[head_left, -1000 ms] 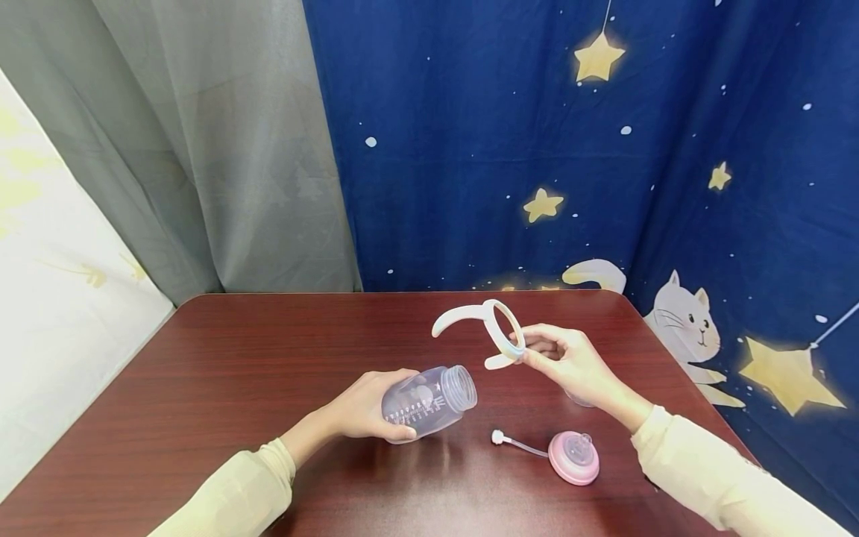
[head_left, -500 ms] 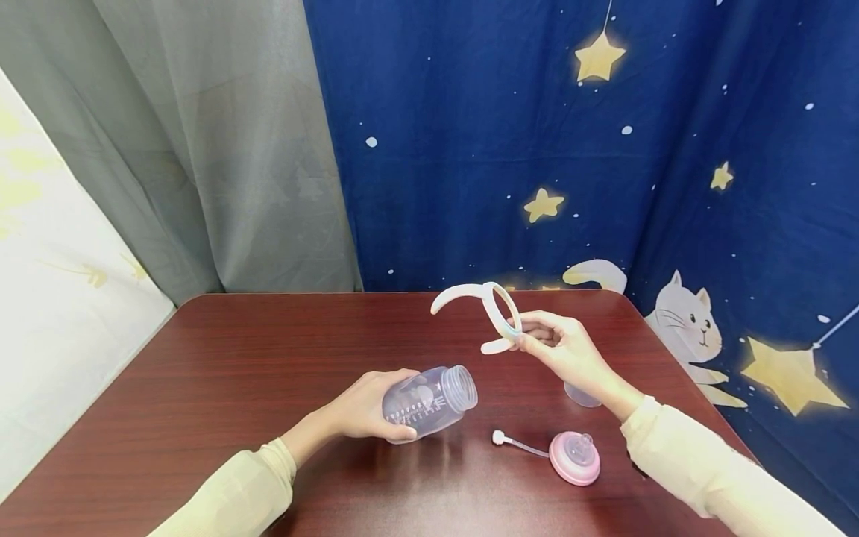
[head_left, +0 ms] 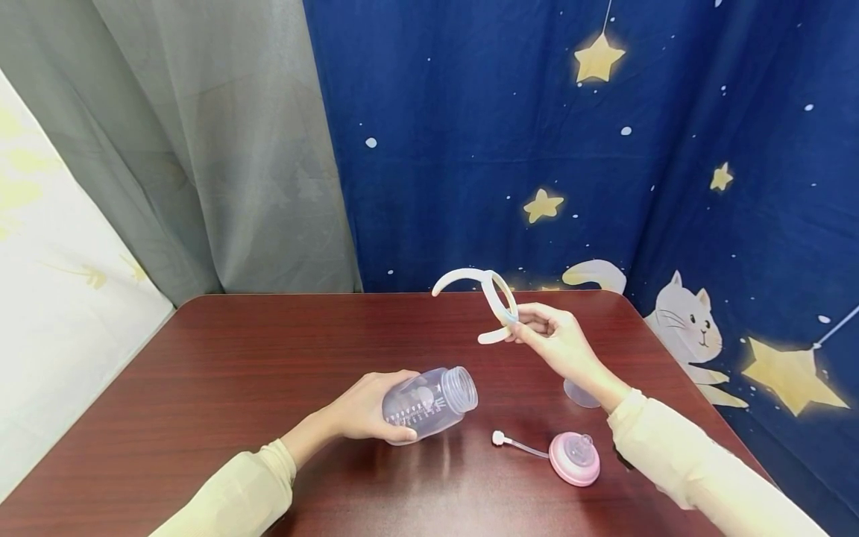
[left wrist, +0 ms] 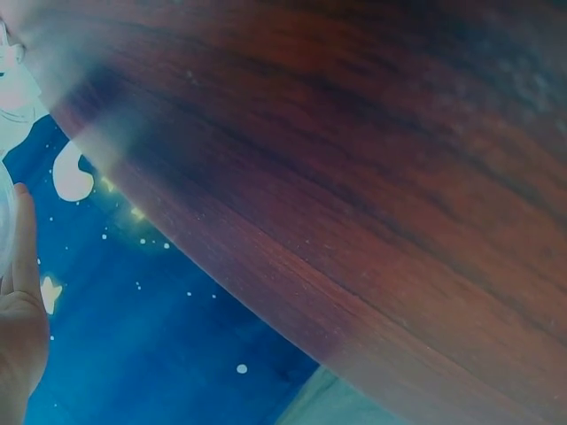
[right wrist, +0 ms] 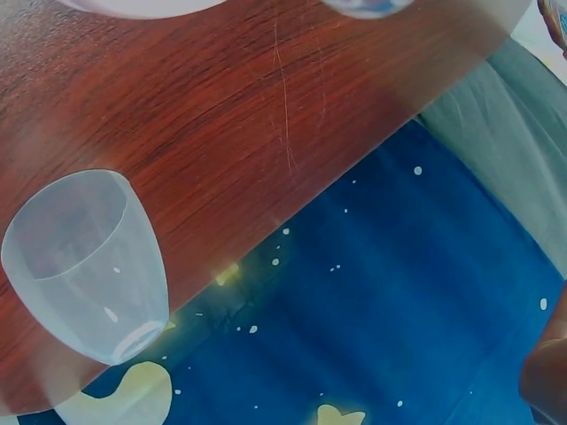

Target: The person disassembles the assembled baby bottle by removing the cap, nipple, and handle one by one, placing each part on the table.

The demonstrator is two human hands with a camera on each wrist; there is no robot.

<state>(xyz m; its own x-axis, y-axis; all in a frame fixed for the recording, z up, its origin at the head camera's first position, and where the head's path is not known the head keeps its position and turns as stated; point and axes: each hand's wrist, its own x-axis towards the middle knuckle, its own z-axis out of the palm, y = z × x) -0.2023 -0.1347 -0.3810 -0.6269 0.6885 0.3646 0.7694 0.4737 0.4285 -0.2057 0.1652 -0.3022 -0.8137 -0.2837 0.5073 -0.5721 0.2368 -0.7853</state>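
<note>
In the head view my left hand [head_left: 365,406] grips a clear baby bottle [head_left: 426,406] around its body. The bottle is tilted, its uncapped threaded neck pointing right. My right hand [head_left: 560,339] pinches a white bottle handle ring [head_left: 494,300] at its lower rim, held up above the table with its two curved grips pointing left. Below the right hand lies a pink nipple collar [head_left: 574,459] with a clear nipple. A thin straw with a white weighted end [head_left: 498,438] runs out of it leftward. At the left wrist view's edge, part of the left hand [left wrist: 22,328] shows.
A clear dome-shaped cap [right wrist: 89,266] stands on the brown table [head_left: 268,343], partly hidden behind the right forearm in the head view. Grey [head_left: 268,149] and star-patterned blue curtains [head_left: 470,149] hang behind the table's far edge.
My right hand has raised the handle ring and drawn slightly left, uncovering more of the clear cap. The left hand and bottle have stayed in place.
</note>
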